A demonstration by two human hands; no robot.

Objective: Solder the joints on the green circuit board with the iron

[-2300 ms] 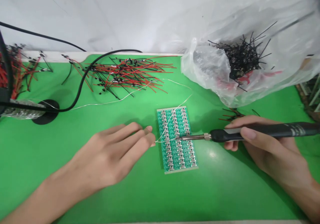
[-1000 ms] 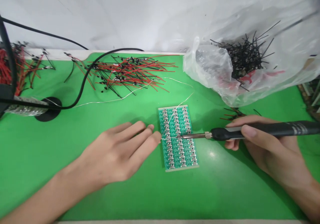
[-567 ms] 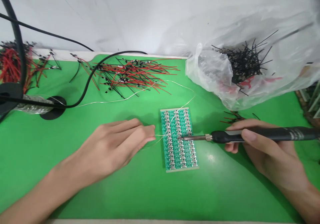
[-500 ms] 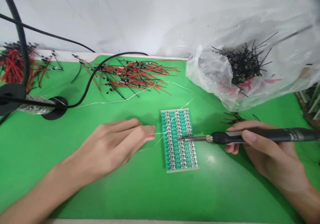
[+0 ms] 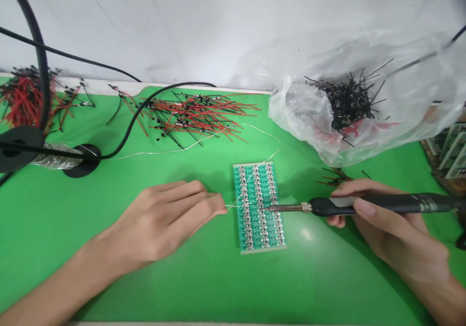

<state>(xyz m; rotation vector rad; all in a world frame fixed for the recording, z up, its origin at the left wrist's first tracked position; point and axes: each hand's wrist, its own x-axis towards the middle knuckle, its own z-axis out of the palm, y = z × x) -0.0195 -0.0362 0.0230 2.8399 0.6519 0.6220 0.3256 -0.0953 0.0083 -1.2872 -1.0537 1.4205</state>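
A green circuit board (image 5: 270,229) with three rows of silvery solder joints lies flat in front of me. My left hand (image 5: 178,217), just left of the board, pinches thin solder wire (image 5: 186,148). The wire's short end reaches over the board toward the middle row. From the pinch, its long part loops across the board and back to a spool (image 5: 58,156) at the left. My right hand (image 5: 386,224) is wrapped round a soldering iron (image 5: 335,206), whose tip is at the middle row.
Red and black wire leads (image 5: 196,112) lie in a heap at the back, with another bunch (image 5: 22,98) at far left. A clear plastic bag (image 5: 298,117) holding black leads stands back right. A black cable (image 5: 127,132) arches across the left. Several loose leads (image 5: 335,176) lie near my right hand.
The iron's tip has shifted slightly down along the middle row. My left fingers have moved slightly lower, still pinching the solder wire. The whole view has shifted slightly.
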